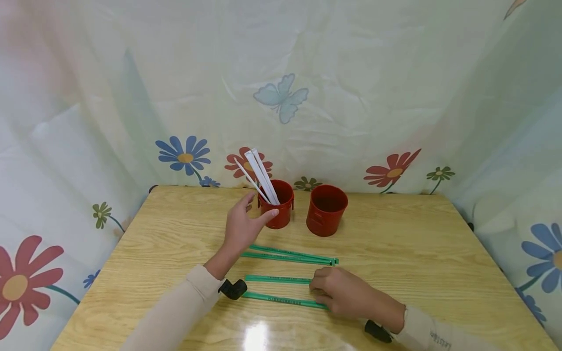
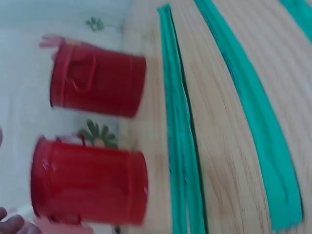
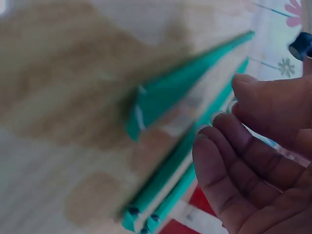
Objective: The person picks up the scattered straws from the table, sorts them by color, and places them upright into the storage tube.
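Note:
My left hand is spread beside the left red bucket, its thumb in front of the bucket's side; contact cannot be told. Several thin white wrapped sticks lean inside that bucket. Green wrapped sticks with dark print lie crosswise: a rear pair, then a third stick and a front stick. Over the right ends of the front two is my right hand. Its bent fingers and thumb show nothing between them in the right wrist view.
A second red bucket stands right of the first, no sticks visible in it. Both are near the back edge of the wooden table. A flowered curtain hangs behind and at both sides.

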`<state>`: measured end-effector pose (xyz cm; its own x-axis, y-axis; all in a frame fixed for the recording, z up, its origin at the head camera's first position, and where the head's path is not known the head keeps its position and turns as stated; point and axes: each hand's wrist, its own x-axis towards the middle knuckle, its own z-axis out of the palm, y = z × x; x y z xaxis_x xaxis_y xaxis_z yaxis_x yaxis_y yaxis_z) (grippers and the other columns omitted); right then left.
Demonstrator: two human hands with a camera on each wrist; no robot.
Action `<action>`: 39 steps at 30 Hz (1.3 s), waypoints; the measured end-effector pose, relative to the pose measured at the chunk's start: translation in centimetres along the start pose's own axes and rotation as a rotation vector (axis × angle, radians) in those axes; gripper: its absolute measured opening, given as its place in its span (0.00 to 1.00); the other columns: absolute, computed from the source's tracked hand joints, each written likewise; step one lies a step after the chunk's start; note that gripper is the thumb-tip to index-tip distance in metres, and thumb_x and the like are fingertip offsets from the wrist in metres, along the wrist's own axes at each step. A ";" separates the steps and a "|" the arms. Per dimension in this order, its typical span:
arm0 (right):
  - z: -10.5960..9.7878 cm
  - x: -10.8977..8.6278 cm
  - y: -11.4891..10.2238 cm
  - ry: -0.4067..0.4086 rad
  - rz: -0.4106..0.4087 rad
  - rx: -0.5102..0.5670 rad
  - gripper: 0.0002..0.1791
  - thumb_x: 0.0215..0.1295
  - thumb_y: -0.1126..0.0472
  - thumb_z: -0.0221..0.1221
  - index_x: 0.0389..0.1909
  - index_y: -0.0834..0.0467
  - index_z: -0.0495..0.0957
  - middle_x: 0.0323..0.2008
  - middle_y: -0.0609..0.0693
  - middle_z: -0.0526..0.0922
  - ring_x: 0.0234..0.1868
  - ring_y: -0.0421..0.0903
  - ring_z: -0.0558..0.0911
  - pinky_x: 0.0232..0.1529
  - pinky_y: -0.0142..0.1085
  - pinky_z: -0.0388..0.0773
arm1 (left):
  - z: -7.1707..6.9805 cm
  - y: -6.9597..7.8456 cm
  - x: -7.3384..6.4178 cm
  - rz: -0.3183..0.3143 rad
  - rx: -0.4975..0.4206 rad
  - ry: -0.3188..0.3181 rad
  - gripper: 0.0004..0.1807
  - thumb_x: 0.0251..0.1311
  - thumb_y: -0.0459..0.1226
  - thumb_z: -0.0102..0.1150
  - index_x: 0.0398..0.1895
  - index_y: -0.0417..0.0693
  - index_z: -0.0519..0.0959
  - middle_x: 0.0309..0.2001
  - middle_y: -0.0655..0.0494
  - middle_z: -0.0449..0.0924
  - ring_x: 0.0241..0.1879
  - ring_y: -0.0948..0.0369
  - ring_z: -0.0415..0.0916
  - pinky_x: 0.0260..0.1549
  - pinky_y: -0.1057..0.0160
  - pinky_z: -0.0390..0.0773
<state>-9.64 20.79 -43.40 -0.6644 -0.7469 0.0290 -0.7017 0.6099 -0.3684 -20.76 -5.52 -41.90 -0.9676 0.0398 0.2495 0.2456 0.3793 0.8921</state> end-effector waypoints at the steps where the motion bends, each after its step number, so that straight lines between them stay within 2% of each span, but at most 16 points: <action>1: 0.2 -0.1 -0.1 -0.014 0.004 -0.004 0.06 0.65 0.65 0.68 0.39 0.52 0.86 0.34 0.39 0.82 0.34 0.29 0.73 0.37 0.27 0.79 | 0.2 0.4 -0.2 0.030 -0.028 0.011 0.41 0.59 0.49 0.76 0.73 0.42 0.73 0.71 0.44 0.76 0.68 0.42 0.76 0.66 0.40 0.78; 5: 0.7 -0.2 -0.5 -0.046 0.029 -0.001 0.08 0.63 0.68 0.68 0.38 0.51 0.84 0.32 0.38 0.80 0.33 0.29 0.70 0.37 0.27 0.77 | 1.1 2.1 -0.8 0.121 -0.150 -0.021 0.38 0.61 0.44 0.75 0.72 0.41 0.72 0.70 0.40 0.76 0.69 0.39 0.75 0.65 0.39 0.77; 10: 1.0 0.1 -1.1 -0.097 0.042 -0.052 0.11 0.60 0.71 0.68 0.37 0.52 0.84 0.31 0.38 0.79 0.31 0.30 0.69 0.35 0.28 0.76 | 2.8 3.5 -0.7 0.170 -0.216 -0.116 0.43 0.59 0.40 0.76 0.75 0.38 0.68 0.73 0.38 0.71 0.74 0.39 0.69 0.67 0.40 0.76; 15: 0.9 0.1 -1.9 -0.186 0.066 -0.165 0.16 0.56 0.77 0.65 0.34 0.51 0.82 0.27 0.39 0.76 0.28 0.31 0.69 0.28 0.28 0.72 | 5.0 4.5 0.2 0.190 -0.180 -0.197 0.46 0.58 0.44 0.77 0.78 0.46 0.66 0.76 0.47 0.70 0.75 0.46 0.69 0.72 0.44 0.73; 19: 0.5 -0.3 -2.1 -0.223 0.060 -0.224 0.16 0.53 0.76 0.67 0.34 0.51 0.83 0.27 0.40 0.77 0.27 0.33 0.72 0.27 0.28 0.72 | 6.6 5.2 1.0 0.157 -0.134 -0.242 0.49 0.58 0.50 0.77 0.80 0.52 0.63 0.79 0.53 0.66 0.76 0.49 0.68 0.72 0.47 0.72; 23: -0.2 -1.0 -2.1 -0.237 0.065 -0.232 0.19 0.47 0.75 0.71 0.36 0.50 0.85 0.30 0.39 0.80 0.31 0.34 0.78 0.31 0.29 0.78 | 7.8 5.6 1.6 0.113 -0.064 -0.259 0.51 0.57 0.54 0.76 0.81 0.54 0.61 0.79 0.54 0.66 0.77 0.52 0.66 0.72 0.45 0.73; 26: -0.9 -1.7 -1.8 -0.234 0.086 -0.171 0.20 0.45 0.76 0.71 0.33 0.49 0.83 0.29 0.36 0.77 0.30 0.31 0.73 0.32 0.29 0.76 | 8.5 5.7 1.9 0.095 -0.020 -0.268 0.53 0.58 0.54 0.75 0.82 0.52 0.60 0.79 0.52 0.66 0.78 0.51 0.64 0.72 0.44 0.73; 31: -2.7 -2.9 -0.8 -0.126 0.027 0.065 0.21 0.54 0.80 0.66 0.27 0.50 0.74 0.26 0.37 0.65 0.28 0.31 0.60 0.30 0.26 0.64 | 9.5 5.6 2.2 0.062 -0.014 -0.274 0.53 0.58 0.52 0.76 0.82 0.50 0.59 0.79 0.51 0.66 0.78 0.50 0.65 0.71 0.44 0.73; 35: -4.5 -3.4 0.1 0.018 -0.059 0.200 0.17 0.62 0.77 0.65 0.32 0.50 0.76 0.27 0.39 0.71 0.31 0.27 0.65 0.31 0.24 0.70 | 10.1 5.4 2.5 0.055 -0.023 -0.270 0.53 0.57 0.52 0.76 0.82 0.50 0.59 0.77 0.51 0.68 0.75 0.50 0.68 0.69 0.45 0.76; 39: -6.3 -3.4 0.7 0.162 -0.084 0.281 0.15 0.65 0.73 0.66 0.37 0.47 0.78 0.30 0.42 0.79 0.35 0.29 0.78 0.36 0.28 0.81 | 10.6 5.1 2.9 0.080 -0.023 -0.268 0.55 0.57 0.52 0.77 0.83 0.48 0.58 0.76 0.49 0.70 0.72 0.50 0.71 0.67 0.46 0.78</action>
<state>-9.52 25.43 -37.87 -0.6549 -0.7263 0.2090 -0.6725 0.4339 -0.5995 -22.96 6.31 -40.63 -0.9253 0.3132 0.2139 0.3204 0.3439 0.8827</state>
